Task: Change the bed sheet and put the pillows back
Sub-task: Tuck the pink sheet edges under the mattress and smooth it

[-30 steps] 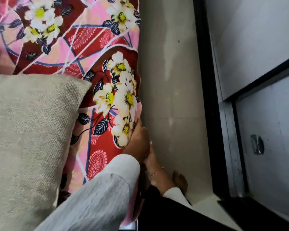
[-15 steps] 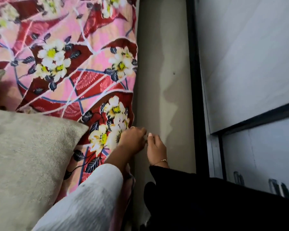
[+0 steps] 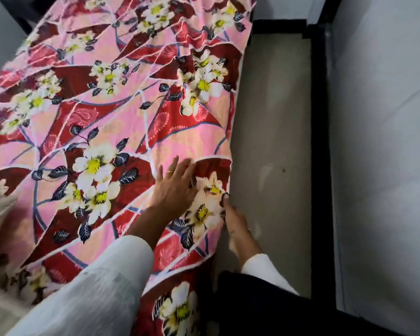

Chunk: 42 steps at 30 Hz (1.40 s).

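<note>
Left hand [image 3: 174, 187] flat, fingers spread on bed sheet [image 3: 131, 112]; right hand [image 3: 232, 215] pinches sheet edge.

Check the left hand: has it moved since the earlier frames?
Yes. The left hand has come up from the bed's side edge onto the top of the floral bed sheet, fingers spread flat, farther from the floor.

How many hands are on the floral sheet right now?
2. The left hand lies flat with fingers spread on the pink and red floral bed sheet; the right hand is at its side edge, fingers partly hidden.
</note>
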Each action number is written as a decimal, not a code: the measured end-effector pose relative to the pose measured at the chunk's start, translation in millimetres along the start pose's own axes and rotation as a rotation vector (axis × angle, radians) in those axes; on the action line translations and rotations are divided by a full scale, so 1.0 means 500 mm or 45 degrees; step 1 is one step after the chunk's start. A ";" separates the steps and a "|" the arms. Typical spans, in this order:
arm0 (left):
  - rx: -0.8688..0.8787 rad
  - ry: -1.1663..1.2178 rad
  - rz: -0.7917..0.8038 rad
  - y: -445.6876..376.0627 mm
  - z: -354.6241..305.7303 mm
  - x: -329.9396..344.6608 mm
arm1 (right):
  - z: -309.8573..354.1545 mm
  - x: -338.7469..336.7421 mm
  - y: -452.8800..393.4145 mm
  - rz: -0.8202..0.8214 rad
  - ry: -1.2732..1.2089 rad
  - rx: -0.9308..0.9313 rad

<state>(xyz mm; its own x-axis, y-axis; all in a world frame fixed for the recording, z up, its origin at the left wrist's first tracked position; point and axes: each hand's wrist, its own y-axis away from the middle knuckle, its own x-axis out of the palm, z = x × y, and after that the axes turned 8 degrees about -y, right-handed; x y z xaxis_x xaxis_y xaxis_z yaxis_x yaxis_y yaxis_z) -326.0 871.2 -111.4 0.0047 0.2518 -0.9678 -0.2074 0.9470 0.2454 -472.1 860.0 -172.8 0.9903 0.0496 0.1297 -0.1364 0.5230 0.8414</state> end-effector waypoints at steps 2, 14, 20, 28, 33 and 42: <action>0.040 0.047 0.037 -0.040 0.021 0.014 | 0.045 0.020 -0.033 0.042 -0.157 0.059; 0.273 -0.067 -0.218 -0.119 -0.054 0.063 | 0.176 -0.011 -0.141 0.019 -0.268 -0.158; 0.392 -0.179 -0.132 -0.172 -0.170 0.074 | 0.183 -0.093 -0.174 -0.222 0.103 -0.285; 0.383 -0.219 -0.050 -0.210 -0.189 0.080 | 0.254 -0.116 -0.243 -0.146 0.922 -0.199; 0.232 0.035 -0.394 -0.301 -0.162 0.011 | 0.346 -0.075 -0.265 -0.089 0.836 -0.464; -0.122 0.195 -0.210 -0.497 0.010 -0.083 | 0.515 0.129 -0.334 0.077 0.515 -0.407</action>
<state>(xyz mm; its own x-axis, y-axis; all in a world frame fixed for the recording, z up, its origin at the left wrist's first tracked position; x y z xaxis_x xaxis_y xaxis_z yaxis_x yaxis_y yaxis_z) -270.1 626.6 -131.9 -0.1010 0.0550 -0.9934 -0.3080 0.9477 0.0838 -392.1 556.6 -169.7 0.9203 0.3798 -0.0934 -0.2414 0.7396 0.6283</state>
